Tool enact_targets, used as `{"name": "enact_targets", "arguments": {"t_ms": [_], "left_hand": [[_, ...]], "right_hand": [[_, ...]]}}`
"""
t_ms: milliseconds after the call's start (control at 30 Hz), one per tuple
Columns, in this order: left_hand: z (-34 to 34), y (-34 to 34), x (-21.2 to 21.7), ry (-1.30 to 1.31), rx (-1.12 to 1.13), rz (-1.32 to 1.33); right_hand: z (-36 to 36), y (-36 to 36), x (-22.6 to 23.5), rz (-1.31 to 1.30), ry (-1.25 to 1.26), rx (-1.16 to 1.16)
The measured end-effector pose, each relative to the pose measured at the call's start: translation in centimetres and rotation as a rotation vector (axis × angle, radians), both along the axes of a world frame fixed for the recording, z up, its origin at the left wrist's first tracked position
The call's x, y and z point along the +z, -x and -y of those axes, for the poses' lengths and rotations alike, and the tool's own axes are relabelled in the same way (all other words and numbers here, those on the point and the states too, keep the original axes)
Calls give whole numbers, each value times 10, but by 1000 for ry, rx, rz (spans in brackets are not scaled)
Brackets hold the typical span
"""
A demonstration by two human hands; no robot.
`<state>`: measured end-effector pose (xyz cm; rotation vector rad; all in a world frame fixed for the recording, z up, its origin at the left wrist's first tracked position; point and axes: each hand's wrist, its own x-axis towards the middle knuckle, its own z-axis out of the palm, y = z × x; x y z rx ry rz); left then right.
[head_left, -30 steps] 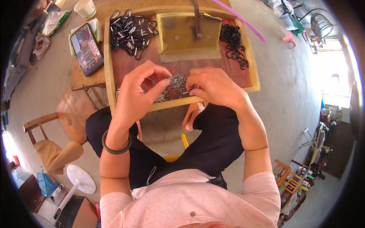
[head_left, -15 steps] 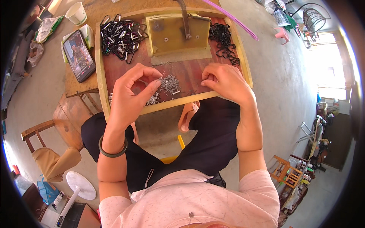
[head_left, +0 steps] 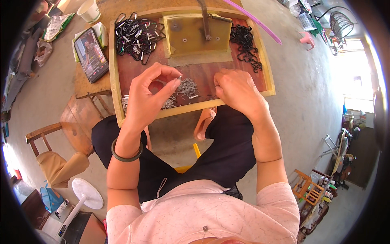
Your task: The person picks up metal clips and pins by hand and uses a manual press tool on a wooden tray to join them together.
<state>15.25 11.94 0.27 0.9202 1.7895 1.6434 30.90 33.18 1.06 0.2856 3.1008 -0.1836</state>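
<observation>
My left hand [head_left: 150, 95] pinches a small silver metal pin [head_left: 179, 77] between thumb and forefinger, above a pile of the same silver pins [head_left: 185, 89] in a wooden tray [head_left: 115, 95]. My right hand [head_left: 235, 91] is curled with its fingertips down at the right side of the pile; whether it holds a pin is hidden. A yellow-green plate with a metal lever [head_left: 197, 32] sits at the tray's far middle. Black wire pieces with silver ends [head_left: 136, 36] lie far left in the tray, plain black wire loops [head_left: 245, 44] far right.
A phone with a lit screen [head_left: 91, 55] lies on the low table left of the tray, a paper cup [head_left: 89, 10] beyond it. A purple tube [head_left: 254, 20] crosses the tray's far right corner. A wooden chair [head_left: 53, 156] and a white fan base [head_left: 87, 193] stand at my left.
My left hand has lifted off the pin pile with one pin pinched. My right hand has shifted slightly right. The view has tilted so the tray sits lower in the picture.
</observation>
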Motion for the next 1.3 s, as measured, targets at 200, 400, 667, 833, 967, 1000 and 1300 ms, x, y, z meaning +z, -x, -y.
{"name": "enact_targets", "arguments": {"t_ms": [200, 400, 667, 833, 967, 1000, 1300], "left_hand": [[1, 0, -5, -87, -10, 199], [0, -1, -4, -130, -65, 368], [1, 0, -8, -220, -129, 501], [3, 1, -8, -242, -155, 532], [1, 0, -7, -201, -139, 501], [1, 0, -7, -198, -135, 503], [4, 8, -8, -271, -210, 580]], "right_hand": [[3, 21, 23, -65, 706, -107], [14, 34, 12, -402, 1294, 0], [33, 49, 4, -419, 1467, 101], [32, 49, 3, -352, 1504, 134], [37, 48, 7, -366, 1249, 120], [40, 48, 9, -400, 1167, 103], [47, 50, 19, -427, 1090, 147]]}}
